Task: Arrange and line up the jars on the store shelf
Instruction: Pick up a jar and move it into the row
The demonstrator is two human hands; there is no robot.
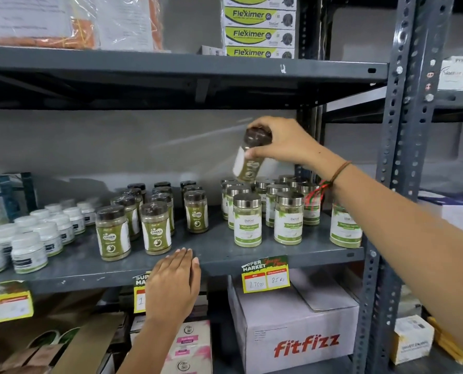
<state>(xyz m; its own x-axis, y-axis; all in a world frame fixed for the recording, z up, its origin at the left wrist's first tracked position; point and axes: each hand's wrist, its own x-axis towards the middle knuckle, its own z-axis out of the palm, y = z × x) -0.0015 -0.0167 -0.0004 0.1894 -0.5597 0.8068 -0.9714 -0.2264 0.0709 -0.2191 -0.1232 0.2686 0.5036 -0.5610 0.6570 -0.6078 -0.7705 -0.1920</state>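
- A brown-lidded plastic jar of green powder (249, 157) was gripped at its lid by the right hand (284, 143), tilted above the steel-lidded jars (268, 209).
- Its matching brown-lidded rows (154, 214) lay down-left, nearer the left hand (175, 286), which was rested flat and unclenched on the grey metal shelf (216, 249) edge.

Premises: a shop or its stockroom. Evidence: slotted grey steel shelving (403, 163) stocked with repeated units of the same goods. Below the right grip (262, 147) stand rows of labelled jars (247, 222). Lower still, on the shelf edge, a yellow price tag (265, 273) reads "Super Market" with handwritten prices. Above the grip, identical boxes (260, 33) are stacked; beneath, a shipping carton (295, 336).
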